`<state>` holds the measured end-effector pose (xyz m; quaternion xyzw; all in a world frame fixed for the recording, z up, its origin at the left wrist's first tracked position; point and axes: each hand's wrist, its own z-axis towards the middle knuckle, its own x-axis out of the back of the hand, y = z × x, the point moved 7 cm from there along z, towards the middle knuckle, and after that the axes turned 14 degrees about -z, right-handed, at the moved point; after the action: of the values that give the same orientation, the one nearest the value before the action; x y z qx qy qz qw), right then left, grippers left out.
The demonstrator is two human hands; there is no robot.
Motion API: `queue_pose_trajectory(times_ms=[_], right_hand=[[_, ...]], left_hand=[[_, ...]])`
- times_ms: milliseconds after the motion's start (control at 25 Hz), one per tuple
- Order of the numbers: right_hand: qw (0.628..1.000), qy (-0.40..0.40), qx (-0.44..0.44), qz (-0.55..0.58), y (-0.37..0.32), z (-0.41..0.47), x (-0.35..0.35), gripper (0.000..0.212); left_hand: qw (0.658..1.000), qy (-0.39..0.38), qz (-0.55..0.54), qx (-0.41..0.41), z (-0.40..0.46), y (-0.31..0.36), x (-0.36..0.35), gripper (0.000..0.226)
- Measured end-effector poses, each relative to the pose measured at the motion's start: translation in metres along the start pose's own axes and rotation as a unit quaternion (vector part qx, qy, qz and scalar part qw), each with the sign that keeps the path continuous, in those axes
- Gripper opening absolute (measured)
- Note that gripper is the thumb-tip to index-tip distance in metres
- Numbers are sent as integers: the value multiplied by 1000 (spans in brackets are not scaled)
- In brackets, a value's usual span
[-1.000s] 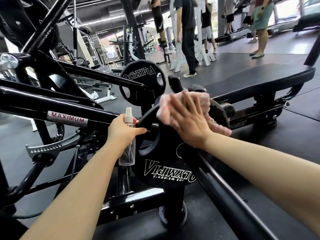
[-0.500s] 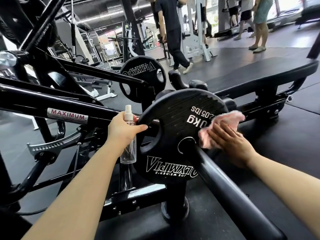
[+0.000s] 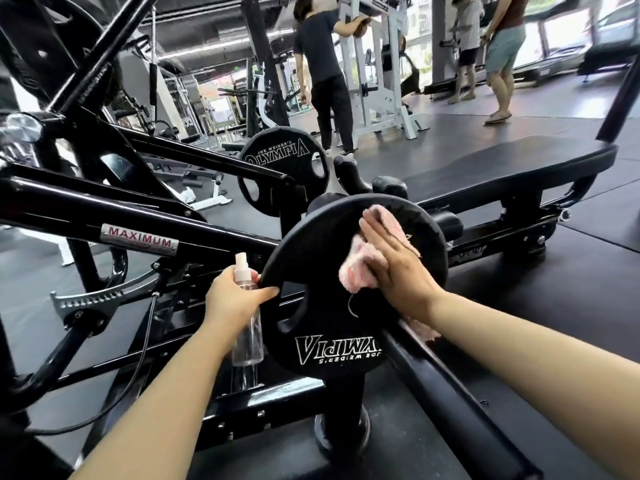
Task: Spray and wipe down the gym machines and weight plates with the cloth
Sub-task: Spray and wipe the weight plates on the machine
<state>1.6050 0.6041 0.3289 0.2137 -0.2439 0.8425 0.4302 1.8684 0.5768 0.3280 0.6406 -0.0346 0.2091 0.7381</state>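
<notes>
Main risk as we read it: the round black rubber-coated weight plate (image 3: 346, 299) sits on a black steel loading sleeve (image 3: 460, 393) and may be free to spin, so a hard swipe could rotate it and drag our fingers toward the grip slot near the left thumb. Second risk: the pink terry cloth (image 3: 363, 268) is bunched, with a tail hanging below the wrist by the sleeve, where it could snag; bunching also means patchy coverage of the face. Third: the clear plastic spray bottle (image 3: 247, 327) is wedged against the plate rim and could slip if that hand shifts. Right hand (image 3: 398, 271): fingers straight and together, palm flat, pressing the cloth onto the plate's upper right face. Left hand (image 3: 232, 299): curled round the bottle's neck, thumb lying on the plate edge. Lower lettered half looks unwiped, though we can't tell for certain.
</notes>
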Motion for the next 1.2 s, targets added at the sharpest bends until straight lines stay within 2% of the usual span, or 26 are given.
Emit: queue_pose_trajectory(times_ms=[80,160,200,280,360,440,520,600,680,760,840,880,960,1000,1080,1200], right_hand=[[987,118,-82,68,-8,29,26,56],[985,106,-108,78,-22,70,30,56],[993,71,-83,51,-34,86,25,50],[995,19,10,-96,-60,99,0,25],[968,15,86,-235,-70,94,-18,36],[957,-3,104,-272,-62,91,-23,44],[954,36,93,-283,-52,94,-10,43],[966,31,19,-255,-30,97,4,48],[965,-47,-88,-241,6,92,18,56],[952,-111,-186,-217,57,75,25,46],[921,-198,-268,-204,99,52,24,40],[909,-214,-295,-201,112,43,24,43],[904,-191,-358,-131,112,40,24,48],[909,-168,-362,-117,102,45,25,48],[936,-109,-303,-146,60,66,28,47],[968,-29,-129,-213,-21,84,9,45]], left_hand=[[1000,-20,13,-5,1,4,2,36],[999,-21,-11,-33,7,24,0,37],[998,-25,-20,-48,10,37,-5,38],[997,-40,-17,-64,13,59,-21,43],[997,-46,-28,-57,14,64,-30,53],[997,-48,-28,-54,15,59,-29,57],[997,-53,-8,-61,17,55,-26,45],[996,-55,10,-69,18,57,-25,35],[996,-60,6,-73,19,58,-26,34],[995,-61,7,-75,20,58,-26,35],[995,-58,12,-78,20,61,-27,35],[995,-57,13,-79,21,62,-28,36],[995,-56,16,-80,22,63,-28,37],[995,-59,14,-77,23,62,-28,37],[996,-65,5,-66,25,58,-27,37],[996,-64,-8,-56,27,52,-23,36]])
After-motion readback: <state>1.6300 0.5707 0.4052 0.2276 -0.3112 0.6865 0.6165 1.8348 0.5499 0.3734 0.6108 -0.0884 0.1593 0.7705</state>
